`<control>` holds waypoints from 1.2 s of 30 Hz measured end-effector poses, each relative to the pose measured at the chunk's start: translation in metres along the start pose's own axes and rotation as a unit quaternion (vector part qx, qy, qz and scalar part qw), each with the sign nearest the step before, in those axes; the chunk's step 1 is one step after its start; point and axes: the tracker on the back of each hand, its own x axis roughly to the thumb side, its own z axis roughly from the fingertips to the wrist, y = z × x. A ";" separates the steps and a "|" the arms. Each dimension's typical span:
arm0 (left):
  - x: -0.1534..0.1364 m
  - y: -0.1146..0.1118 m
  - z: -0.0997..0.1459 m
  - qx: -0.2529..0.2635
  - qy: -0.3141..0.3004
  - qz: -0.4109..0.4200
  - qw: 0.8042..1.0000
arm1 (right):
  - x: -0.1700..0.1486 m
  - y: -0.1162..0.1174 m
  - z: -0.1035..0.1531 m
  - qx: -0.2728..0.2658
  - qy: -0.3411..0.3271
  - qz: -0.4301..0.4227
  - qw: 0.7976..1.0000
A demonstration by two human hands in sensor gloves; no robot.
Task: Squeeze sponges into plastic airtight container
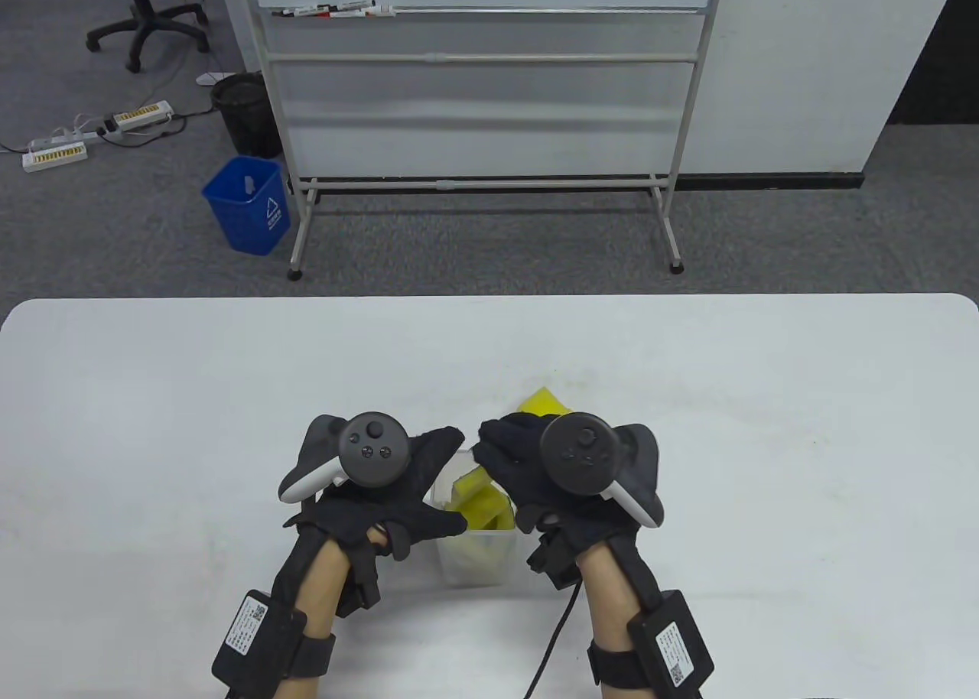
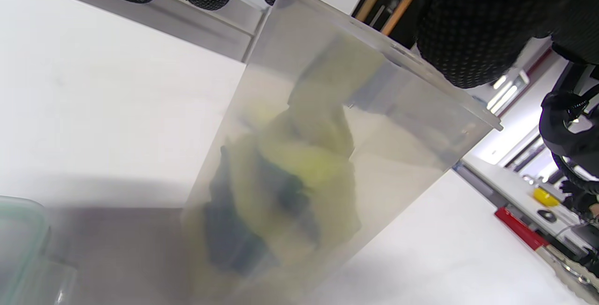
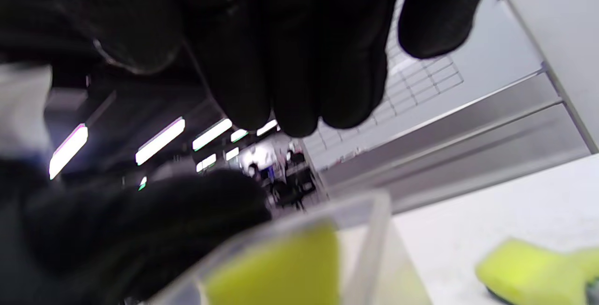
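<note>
A clear plastic container (image 1: 474, 561) stands near the table's front edge with several yellow sponges (image 1: 482, 500) inside. My left hand (image 1: 436, 485) grips its left side at the rim. In the left wrist view the sponges (image 2: 304, 178) show crumpled through the container wall (image 2: 299, 61), yellow with dark scouring faces. My right hand (image 1: 505, 477) hovers over the container's right side, holding nothing. In the right wrist view its fingers (image 3: 290, 61) hang above the container rim (image 3: 369, 211) and a sponge (image 3: 290, 267). One more yellow sponge (image 1: 544, 402) lies on the table just behind the container.
A clear greenish plastic piece (image 2: 18, 249) lies on the table at the left of the container, seen only in the left wrist view. The loose sponge also shows in the right wrist view (image 3: 529, 270). A whiteboard stand (image 1: 482, 186) is beyond the table's far edge.
</note>
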 end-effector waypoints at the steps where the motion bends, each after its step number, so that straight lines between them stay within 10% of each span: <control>1: 0.000 0.000 0.000 0.000 0.000 0.000 1.000 | -0.003 -0.003 0.000 -0.008 0.004 -0.008 1.000; 6: 0.000 0.000 0.000 0.001 -0.002 -0.002 1.000 | -0.046 -0.012 0.000 -0.055 0.089 -0.008 0.994; 12: 0.000 0.000 0.000 0.003 -0.007 -0.005 1.000 | -0.100 0.031 -0.012 0.020 0.163 0.071 0.984; 26: -0.036 0.037 0.037 0.153 -0.018 0.086 0.984 | -0.147 0.129 -0.047 0.196 0.212 0.148 0.946; 36: -0.038 0.038 0.039 0.160 -0.020 0.097 0.982 | -0.164 0.147 -0.047 0.174 0.244 0.115 0.947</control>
